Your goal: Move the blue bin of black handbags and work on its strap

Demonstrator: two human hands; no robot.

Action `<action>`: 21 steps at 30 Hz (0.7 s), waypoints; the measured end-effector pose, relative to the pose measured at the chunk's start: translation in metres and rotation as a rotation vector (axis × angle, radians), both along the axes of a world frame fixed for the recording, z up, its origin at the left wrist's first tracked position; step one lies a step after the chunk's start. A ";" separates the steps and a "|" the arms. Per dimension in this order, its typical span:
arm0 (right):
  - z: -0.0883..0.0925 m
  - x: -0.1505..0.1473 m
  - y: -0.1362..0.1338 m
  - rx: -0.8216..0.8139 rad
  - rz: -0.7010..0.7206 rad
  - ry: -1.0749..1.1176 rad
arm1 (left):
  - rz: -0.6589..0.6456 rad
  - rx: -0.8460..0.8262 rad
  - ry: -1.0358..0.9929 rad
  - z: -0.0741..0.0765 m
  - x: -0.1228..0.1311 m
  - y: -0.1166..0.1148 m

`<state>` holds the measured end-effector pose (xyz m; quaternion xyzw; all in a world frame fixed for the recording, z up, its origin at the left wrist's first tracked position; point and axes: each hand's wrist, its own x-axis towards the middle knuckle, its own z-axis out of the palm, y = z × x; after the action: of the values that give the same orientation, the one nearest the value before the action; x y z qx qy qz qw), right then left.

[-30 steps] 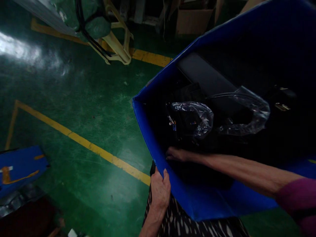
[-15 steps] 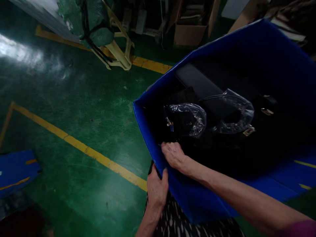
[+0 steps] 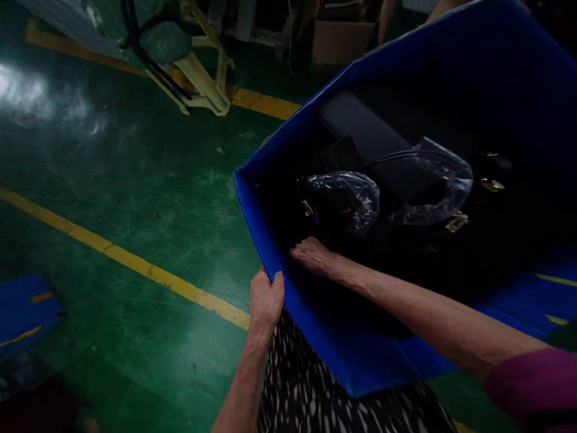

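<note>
A large blue corrugated plastic box (image 3: 347,355) stands tilted in front of me. My left hand (image 3: 265,299) grips its near left rim, fingers curled over the edge. My right hand (image 3: 313,255) reaches inside the box, low at the near left corner, knuckles up and fingers bent down into the dark; what they touch is hidden. Just beyond it lie black items wrapped in clear plastic bags (image 3: 356,198), with a flat black panel (image 3: 360,129) behind them and small brass-coloured fittings (image 3: 491,183) to the right.
The green floor (image 3: 135,180) has yellow lines (image 3: 135,264). A pale plastic chair (image 3: 202,78) with a green bundle stands at the back, beside a cardboard box (image 3: 342,39). Another blue panel (image 3: 27,307) lies at the far left. My patterned clothing (image 3: 315,397) is below the box.
My left hand slid up and left along the rim. My right hand came back toward the near corner, then settled lower inside. The view shifted slightly.
</note>
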<state>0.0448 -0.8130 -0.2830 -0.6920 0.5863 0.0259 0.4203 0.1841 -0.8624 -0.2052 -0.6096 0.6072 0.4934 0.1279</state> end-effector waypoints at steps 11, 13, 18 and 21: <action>-0.016 0.005 0.003 -0.074 0.012 0.048 | 0.000 -0.032 0.048 -0.001 0.006 0.003; -0.021 0.005 0.003 -0.094 0.034 0.043 | -0.005 -0.042 0.049 -0.002 0.007 0.004; -0.032 0.002 0.002 -0.147 0.130 0.019 | -0.025 -0.062 0.041 -0.001 0.006 0.004; -0.035 0.001 -0.005 -0.120 0.181 -0.011 | -0.047 -0.063 0.018 0.000 0.005 0.002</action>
<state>0.0454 -0.8175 -0.3180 -0.7662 0.5195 0.0248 0.3773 0.1894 -0.8604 -0.2051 -0.5942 0.6378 0.4763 0.1147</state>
